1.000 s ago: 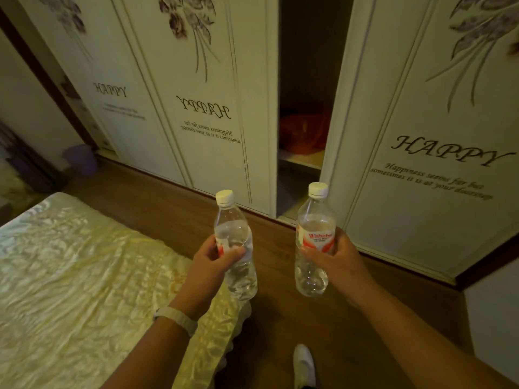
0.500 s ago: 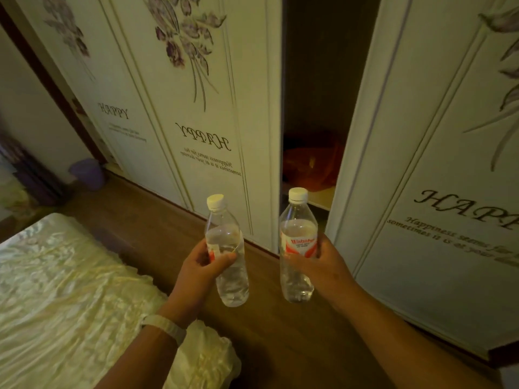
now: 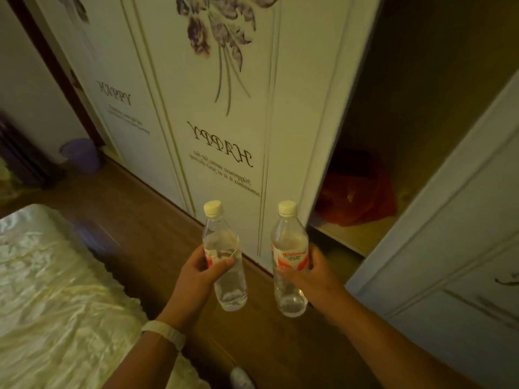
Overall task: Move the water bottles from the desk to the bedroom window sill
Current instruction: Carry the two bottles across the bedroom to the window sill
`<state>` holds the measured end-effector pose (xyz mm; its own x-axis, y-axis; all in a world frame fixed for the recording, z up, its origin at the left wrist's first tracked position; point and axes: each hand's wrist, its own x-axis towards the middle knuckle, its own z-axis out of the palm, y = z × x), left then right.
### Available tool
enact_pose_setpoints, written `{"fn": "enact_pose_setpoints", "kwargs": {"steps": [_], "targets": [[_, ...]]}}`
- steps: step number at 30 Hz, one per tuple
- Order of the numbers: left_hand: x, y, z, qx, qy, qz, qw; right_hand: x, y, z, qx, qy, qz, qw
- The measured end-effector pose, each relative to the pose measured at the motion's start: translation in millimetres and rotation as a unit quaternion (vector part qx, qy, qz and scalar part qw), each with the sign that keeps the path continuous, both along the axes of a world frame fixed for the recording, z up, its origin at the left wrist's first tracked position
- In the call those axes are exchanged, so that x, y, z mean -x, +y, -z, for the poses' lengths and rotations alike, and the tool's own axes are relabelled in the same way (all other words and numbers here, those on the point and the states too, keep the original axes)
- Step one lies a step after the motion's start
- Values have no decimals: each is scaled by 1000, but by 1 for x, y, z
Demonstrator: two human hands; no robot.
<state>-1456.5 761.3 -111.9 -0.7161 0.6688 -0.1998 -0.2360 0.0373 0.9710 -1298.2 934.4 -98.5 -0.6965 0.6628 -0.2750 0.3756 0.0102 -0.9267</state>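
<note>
Water bottles [image 3: 230, 290] are held over wood floor [image 3: 140, 220] between bed [image 3: 50, 290] and wardrobe [image 3: 224, 108].

Beyond the left hand [image 3: 200, 272] stands a white wardrobe door [image 3: 224, 80] printed with purple flowers and "HAPPY". Beyond the right hand [image 3: 311, 276], an orange-red bundle [image 3: 356, 192] lies on a shelf in the open wardrobe. Left of the left hand lies a cream satin bedspread [image 3: 56, 290]. Farther off, a purple bucket [image 3: 80, 154] stands on the wooden floor [image 3: 140, 214].

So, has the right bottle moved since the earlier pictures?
Yes. The right bottle went left: earlier it showed before the open gap, now before the door left of it.
</note>
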Motion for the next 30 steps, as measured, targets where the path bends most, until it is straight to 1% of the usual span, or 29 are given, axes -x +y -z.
{"fn": "enact_pose_setpoints", "kwargs": {"steps": [4, 7, 13, 18, 23, 30], "targets": [[62, 12, -4, -7, 4, -21, 1000, 71, 17, -14, -13, 9, -30, 999], [102, 9, -8, -11, 23, -41, 999, 118, 23, -19, -18, 27, -55, 998], [156, -18, -18, -12, 29, -125, 992, 202, 21, -24, -21, 43, -124, 991], [189, -38, -14, -3, 26, -194, 981, 266, 17, -17, -24, 29, -171, 985], [239, -43, -6, 15, 20, -277, 960, 350, 18, 0, 4, 35, -231, 972], [329, -25, -17, 23, 21, -338, 941, 476, 40, 4, 18, 32, -290, 956]]}}
